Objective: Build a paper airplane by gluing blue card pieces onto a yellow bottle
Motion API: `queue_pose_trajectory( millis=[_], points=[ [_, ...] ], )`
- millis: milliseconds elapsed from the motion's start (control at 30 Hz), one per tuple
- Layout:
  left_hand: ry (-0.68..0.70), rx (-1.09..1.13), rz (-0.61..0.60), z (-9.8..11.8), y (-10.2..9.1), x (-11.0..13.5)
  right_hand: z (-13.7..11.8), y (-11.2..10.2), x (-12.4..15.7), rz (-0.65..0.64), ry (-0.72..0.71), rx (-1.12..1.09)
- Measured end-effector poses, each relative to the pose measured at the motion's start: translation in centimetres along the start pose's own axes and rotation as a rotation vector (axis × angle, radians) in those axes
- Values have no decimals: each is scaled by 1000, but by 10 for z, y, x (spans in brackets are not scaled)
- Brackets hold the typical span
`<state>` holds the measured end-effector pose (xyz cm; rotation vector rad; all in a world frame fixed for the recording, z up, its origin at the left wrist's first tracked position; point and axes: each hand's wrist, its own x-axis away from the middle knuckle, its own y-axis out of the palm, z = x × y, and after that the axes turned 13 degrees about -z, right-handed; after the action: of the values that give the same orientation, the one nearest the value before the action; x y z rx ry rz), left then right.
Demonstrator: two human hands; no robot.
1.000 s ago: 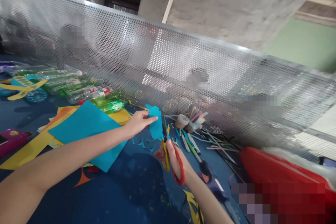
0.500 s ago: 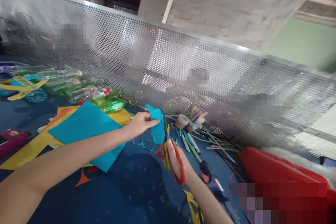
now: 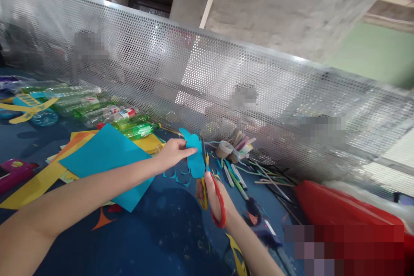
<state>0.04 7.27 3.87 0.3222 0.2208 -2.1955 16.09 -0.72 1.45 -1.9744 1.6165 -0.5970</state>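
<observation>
Two hands share the work: our left hand (image 3: 173, 155) pinches the blue paper shape (image 3: 195, 159) above the table (image 3: 155, 233), our right hand (image 3: 215, 196) grips the scissors (image 3: 221, 207), blades at its right edge; blue scraps (image 3: 176, 177) below suggest much is trimmed, that edge left

Green plastic bottles (image 3: 139, 130) beside a large teal sheet (image 3: 103, 155), pens (image 3: 237, 180) below a perforated screen (image 3: 161, 60)

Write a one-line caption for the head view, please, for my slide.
Left hand holds a blue paper shape while the right hand cuts it with red-handled scissors.
</observation>
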Motion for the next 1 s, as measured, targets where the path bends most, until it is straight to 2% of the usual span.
queue_pose_trajectory(
  millis=[433,1000],
  points=[
    [-19,151,-3,4,3,1,1,3,0,40,4,-22],
    [-57,243,18,10,7,3,7,4,0,86,-6,23]
  ],
)
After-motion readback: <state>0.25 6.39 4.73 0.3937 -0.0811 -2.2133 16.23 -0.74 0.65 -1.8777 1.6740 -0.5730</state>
